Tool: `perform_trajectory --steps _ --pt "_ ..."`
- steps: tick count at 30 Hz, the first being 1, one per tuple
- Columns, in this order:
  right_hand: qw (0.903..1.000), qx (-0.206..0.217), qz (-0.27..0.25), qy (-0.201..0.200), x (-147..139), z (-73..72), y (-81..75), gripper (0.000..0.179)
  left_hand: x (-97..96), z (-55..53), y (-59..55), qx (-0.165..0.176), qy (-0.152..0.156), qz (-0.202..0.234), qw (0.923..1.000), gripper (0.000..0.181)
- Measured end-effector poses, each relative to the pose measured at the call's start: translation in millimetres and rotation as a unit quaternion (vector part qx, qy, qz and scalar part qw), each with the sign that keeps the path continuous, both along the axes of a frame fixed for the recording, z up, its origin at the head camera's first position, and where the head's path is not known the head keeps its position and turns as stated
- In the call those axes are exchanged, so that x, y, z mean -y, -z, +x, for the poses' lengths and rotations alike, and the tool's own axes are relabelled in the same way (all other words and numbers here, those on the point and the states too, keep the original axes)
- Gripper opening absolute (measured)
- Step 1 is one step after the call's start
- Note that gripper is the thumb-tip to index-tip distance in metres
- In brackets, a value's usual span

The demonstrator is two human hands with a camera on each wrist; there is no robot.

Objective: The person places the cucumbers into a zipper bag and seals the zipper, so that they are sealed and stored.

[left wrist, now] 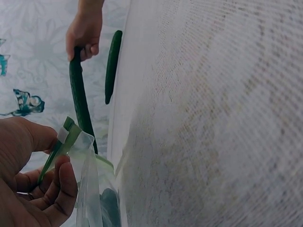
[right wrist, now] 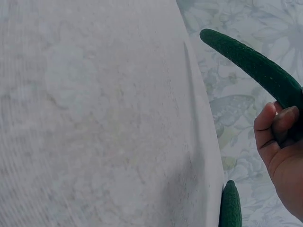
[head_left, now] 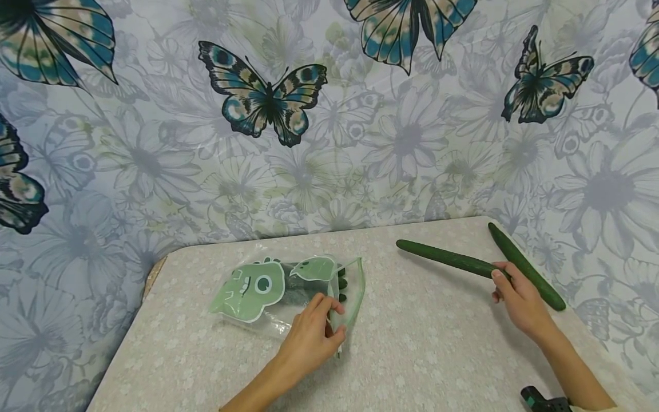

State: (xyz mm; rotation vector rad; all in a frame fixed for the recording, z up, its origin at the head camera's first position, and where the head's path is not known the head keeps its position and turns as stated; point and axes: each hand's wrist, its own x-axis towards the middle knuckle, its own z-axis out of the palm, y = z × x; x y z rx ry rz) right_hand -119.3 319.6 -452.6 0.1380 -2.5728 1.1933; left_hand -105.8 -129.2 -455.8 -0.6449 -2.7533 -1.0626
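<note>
My right hand [head_left: 522, 300] grips one end of a long green cucumber [head_left: 448, 257], whose free end points left toward a clear zip bag. In the right wrist view the cucumber [right wrist: 255, 64] is raised off the table. A second cucumber [head_left: 525, 266] lies on the table just beyond the right hand. The bag [head_left: 252, 292], printed with a green cartoon figure, lies at left centre with dark green cucumbers [head_left: 342, 282] showing at its mouth. My left hand [head_left: 312, 332] pinches the bag's green-edged opening; in the left wrist view the green zip strip [left wrist: 59, 146] sits between thumb and fingers.
A pale floral cloth covers the table [head_left: 412, 349]. Behind it hangs a butterfly-print cloth [head_left: 340, 171]. A dark device [head_left: 543, 399] is at the right wrist, by the bottom edge of the head view.
</note>
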Motion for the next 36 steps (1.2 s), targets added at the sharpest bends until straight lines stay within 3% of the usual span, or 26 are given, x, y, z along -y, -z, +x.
perform_trajectory --steps 8,17,27,36 --pt "0.998 -0.018 -0.032 -0.051 11.2 -1.3 1.4 0.028 -0.5 0.1 0.9 -0.009 -0.001 0.007 0.9999 0.027" --pt "0.9963 -0.007 -0.052 -0.068 19.6 3.5 1.9 0.027 -1.6 0.9 0.1 -0.006 -0.001 0.009 0.9999 0.026" --pt "0.9837 -0.008 -0.119 -0.134 27.5 8.6 -0.3 0.024 -2.5 -2.0 -3.1 0.004 0.008 0.012 0.9999 0.026" --pt "0.974 0.035 -0.145 -0.17 34.9 10.8 -3.9 0.029 -4.1 -2.5 -4.8 0.011 0.011 0.009 0.9998 0.026"
